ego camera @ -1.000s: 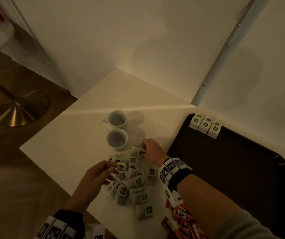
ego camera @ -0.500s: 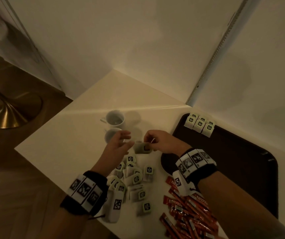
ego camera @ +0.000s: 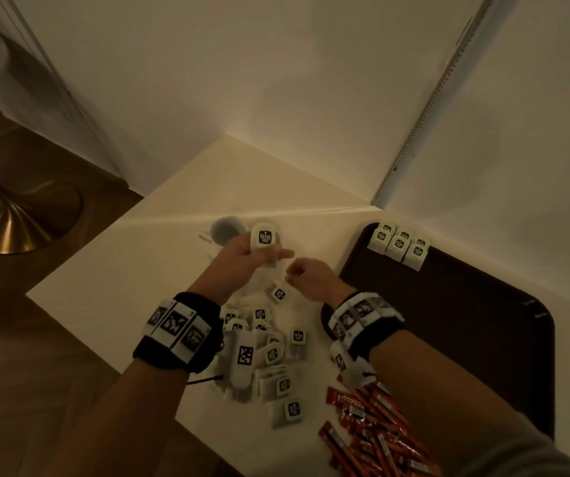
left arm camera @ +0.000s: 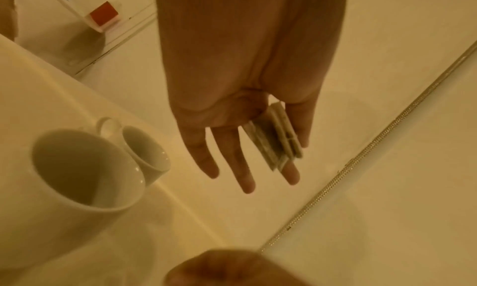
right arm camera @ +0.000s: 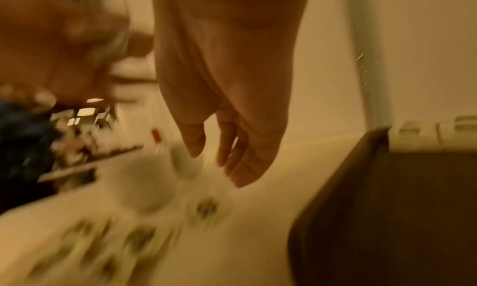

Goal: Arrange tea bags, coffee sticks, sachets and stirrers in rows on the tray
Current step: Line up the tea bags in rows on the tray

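My left hand (ego camera: 252, 256) is raised over the white table and pinches a small stack of tea bags (ego camera: 264, 236) between thumb and forefinger; the left wrist view shows the stack (left arm camera: 276, 141) edge-on with the other fingers straight. Just right of it, my right hand (ego camera: 306, 277) hangs with loosely curled fingers and holds nothing, as the right wrist view (right arm camera: 227, 153) confirms. A loose pile of tea bags (ego camera: 273, 352) lies below my wrists. Red coffee sticks (ego camera: 369, 428) lie near the front. Several tea bags (ego camera: 399, 244) sit in the far left corner of the dark brown tray (ego camera: 449, 321).
Two white cups (left arm camera: 85, 168) (left arm camera: 147, 147) stand just beyond my left hand. Walls close off the table at the back and right. The table's left edge (ego camera: 111, 235) drops to a wooden floor with a brass lamp base (ego camera: 25, 218).
Both hands rose from the pile and met over the table. My left hand now holds the stack up with a label facing me, and my right hand has drawn back with nothing in it.
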Available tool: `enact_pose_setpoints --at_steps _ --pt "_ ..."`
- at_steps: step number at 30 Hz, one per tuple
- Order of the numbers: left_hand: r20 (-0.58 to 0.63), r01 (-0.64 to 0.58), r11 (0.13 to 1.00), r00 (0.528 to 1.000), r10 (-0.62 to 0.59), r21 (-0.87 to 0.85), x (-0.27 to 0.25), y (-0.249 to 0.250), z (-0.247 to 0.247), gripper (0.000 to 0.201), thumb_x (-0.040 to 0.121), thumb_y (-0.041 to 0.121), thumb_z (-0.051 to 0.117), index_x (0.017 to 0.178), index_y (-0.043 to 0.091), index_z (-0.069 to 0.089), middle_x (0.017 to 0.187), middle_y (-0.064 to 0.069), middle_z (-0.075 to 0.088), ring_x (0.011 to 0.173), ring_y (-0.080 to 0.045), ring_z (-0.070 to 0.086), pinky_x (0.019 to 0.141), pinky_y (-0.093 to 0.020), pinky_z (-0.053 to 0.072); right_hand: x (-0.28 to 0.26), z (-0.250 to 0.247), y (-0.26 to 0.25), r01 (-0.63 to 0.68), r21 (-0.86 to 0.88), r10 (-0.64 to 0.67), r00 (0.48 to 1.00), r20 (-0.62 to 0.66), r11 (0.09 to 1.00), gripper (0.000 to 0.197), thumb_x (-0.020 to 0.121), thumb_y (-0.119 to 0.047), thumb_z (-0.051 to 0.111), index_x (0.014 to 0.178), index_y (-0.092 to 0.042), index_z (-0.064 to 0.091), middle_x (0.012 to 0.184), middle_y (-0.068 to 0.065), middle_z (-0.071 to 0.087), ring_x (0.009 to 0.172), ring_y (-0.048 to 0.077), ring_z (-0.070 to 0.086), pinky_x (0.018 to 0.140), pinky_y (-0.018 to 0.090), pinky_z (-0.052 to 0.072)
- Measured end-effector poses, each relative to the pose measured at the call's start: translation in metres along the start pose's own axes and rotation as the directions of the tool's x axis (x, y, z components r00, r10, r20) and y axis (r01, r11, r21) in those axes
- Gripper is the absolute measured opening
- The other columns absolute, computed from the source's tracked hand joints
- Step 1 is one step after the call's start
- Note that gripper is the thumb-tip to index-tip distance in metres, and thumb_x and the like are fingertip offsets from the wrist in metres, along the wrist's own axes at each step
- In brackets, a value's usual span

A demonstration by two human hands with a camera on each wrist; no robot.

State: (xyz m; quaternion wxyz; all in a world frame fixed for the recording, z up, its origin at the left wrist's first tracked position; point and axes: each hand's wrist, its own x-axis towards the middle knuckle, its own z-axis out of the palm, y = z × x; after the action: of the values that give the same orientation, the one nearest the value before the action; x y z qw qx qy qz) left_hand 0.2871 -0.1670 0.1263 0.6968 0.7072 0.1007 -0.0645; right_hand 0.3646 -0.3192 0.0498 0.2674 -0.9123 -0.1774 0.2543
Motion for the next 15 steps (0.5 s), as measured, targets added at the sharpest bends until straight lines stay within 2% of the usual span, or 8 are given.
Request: enact_pose_setpoints --at_steps 1,3,5,7,10,12,14,15 --pt "-0.022 -0.017 0.998 1.0 0.015 -0.054 0.001 0.004 0.001 0.008 0.093 0.012 0.056 0.1 0.01 0.06 0.088 0.004 0.075 0.088 -0.009 0.07 0.074 -0.019 0.052 0.003 0.016 0.003 -0.008 -0.091 0.012 0.999 0.043 0.996 0.034 0.092 -0.026 0.056 0.117 -0.003 0.056 0.115 0.014 0.06 0.106 0.027 0.055 0.088 0.031 0.041" --pt "-0.059 -0.037 0.983 0.998 0.026 -0.181 0.0 0.013 0.002 0.01 0.092 0.009 0.057 0.101 0.012 0.058 0.089 0.001 0.075 0.084 -0.016 0.071 0.066 -0.021 0.054 0.006 0.042 0.004 -0.016 -0.145 0.024 0.998 0.054 0.989 0.043 0.092 -0.032 0.055 0.12 -0.002 0.048 0.124 0.017 0.052 0.113 0.031 0.049 0.092 0.034 0.037" --pt "-0.071 -0.046 0.967 0.997 0.029 -0.251 -0.002 0.019 0.002 0.011 0.091 0.011 0.059 0.101 0.015 0.057 0.093 -0.002 0.075 0.089 -0.021 0.071 0.068 -0.025 0.056 0.01 0.056 0.001 -0.035 -0.146 0.037 0.999 0.014 0.989 0.041 0.091 -0.03 0.053 0.119 -0.001 0.044 0.125 0.017 0.047 0.113 0.032 0.046 0.092 0.037 0.038" --pt "-0.061 -0.047 0.961 0.998 0.032 -0.271 -0.005 0.022 0.002 0.009 0.092 0.011 0.057 0.099 0.017 0.057 0.095 -0.001 0.075 0.095 -0.019 0.07 0.074 -0.026 0.055 0.013 0.06 -0.002 -0.049 -0.163 0.052 0.999 0.014 0.985 0.036 0.091 -0.025 0.053 0.118 -0.002 0.044 0.125 0.017 0.044 0.113 0.032 0.046 0.093 0.037 0.038" --pt "-0.05 -0.062 0.953 0.998 0.049 -0.298 -0.008 0.023 0.002 0.009 0.094 0.009 0.053 0.091 0.018 0.055 0.09 -0.001 0.075 0.097 -0.013 0.068 0.075 -0.02 0.049 0.015 0.054 -0.002 -0.009 -0.145 0.015 0.999 0.041 0.989 0.018 0.092 -0.023 0.053 0.103 -0.009 0.05 0.116 0.017 0.053 0.102 0.03 0.051 0.08 0.033 0.037" --pt "-0.055 -0.056 0.946 0.998 0.04 -0.32 -0.007 0.021 0.002 0.007 0.096 0.01 0.05 0.091 0.015 0.052 0.084 -0.002 0.074 0.094 -0.015 0.068 0.077 -0.026 0.047 0.011 0.042 0.0 0.035 -0.071 -0.035 0.999 0.006 0.997 0.011 0.089 -0.019 0.058 0.091 -0.013 0.05 0.103 0.016 0.061 0.086 0.023 0.051 0.069 0.027 0.033" --pt "-0.053 -0.028 0.906 0.999 0.007 -0.423 -0.005 0.018 0.001 0.007 0.098 0.009 0.046 0.093 0.012 0.051 0.076 -0.002 0.071 0.089 -0.022 0.069 0.078 -0.037 0.053 0.005 0.022 -0.001 0.071 0.089 -0.068 0.997 -0.032 0.993 0.013 0.086 -0.014 0.063 0.095 -0.007 0.057 0.094 0.012 0.061 0.08 0.02 0.05 0.062 0.024 0.035" --pt "-0.053 -0.018 0.87 0.999 -0.01 -0.492 -0.003 0.018 0.001 0.009 0.098 0.007 0.044 0.095 0.012 0.051 0.074 -0.003 0.068 0.084 -0.024 0.069 0.073 -0.039 0.057 0.0 0.008 -0.003 0.08 0.174 -0.075 0.997 -0.035 0.981 0.017 0.086 -0.011 0.064 0.101 -0.004 0.059 0.094 0.012 0.061 0.078 0.019 0.052 0.059 0.021 0.038"
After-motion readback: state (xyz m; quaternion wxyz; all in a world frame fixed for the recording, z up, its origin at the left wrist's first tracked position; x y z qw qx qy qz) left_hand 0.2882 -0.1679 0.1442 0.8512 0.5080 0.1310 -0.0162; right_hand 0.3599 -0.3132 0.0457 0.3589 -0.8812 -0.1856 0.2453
